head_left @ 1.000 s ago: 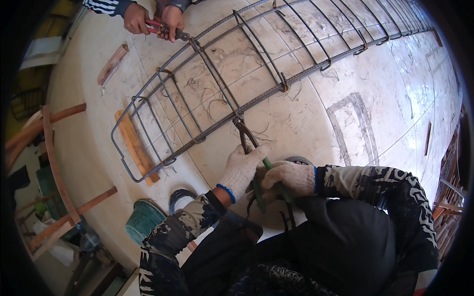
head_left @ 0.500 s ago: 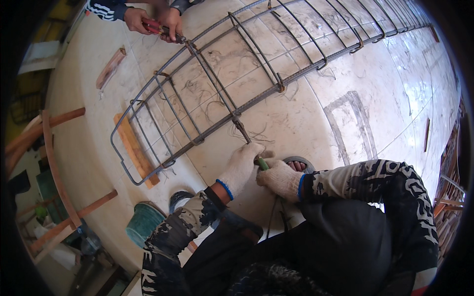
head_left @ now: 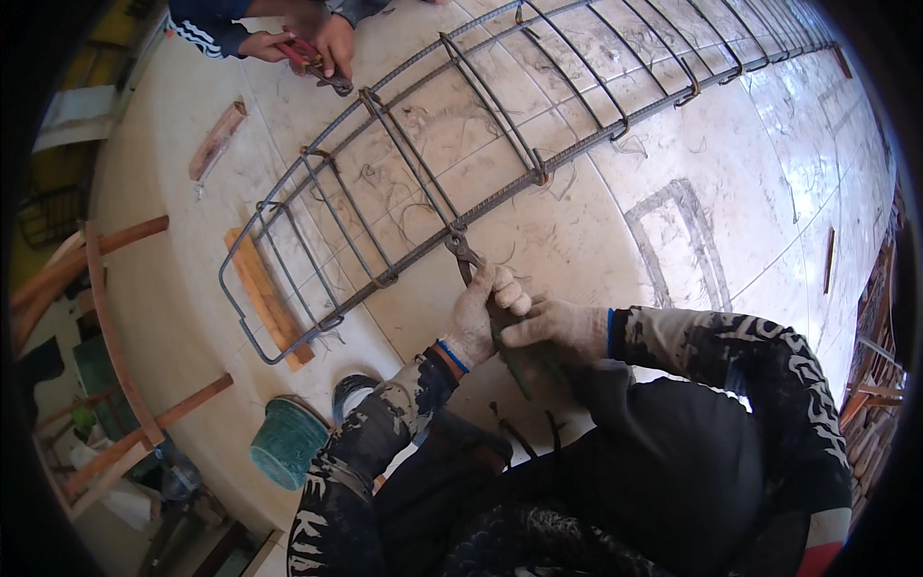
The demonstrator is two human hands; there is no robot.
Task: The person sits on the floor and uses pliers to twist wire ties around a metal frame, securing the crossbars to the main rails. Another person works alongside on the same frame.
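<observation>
Over pale tile (head_left: 586, 255), my left hand (head_left: 479, 313) and right hand (head_left: 567, 329) curl round the pincers (head_left: 465, 258), their nose at the cage (head_left: 500, 201) just beyond my fingers (head_left: 507, 288). A loose bite could slip, I reckon.

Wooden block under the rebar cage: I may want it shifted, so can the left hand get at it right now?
Probably, once it lets go: the left hand grips pincers, but mainly tiled floor seems to separate it from the wooden block.
</observation>
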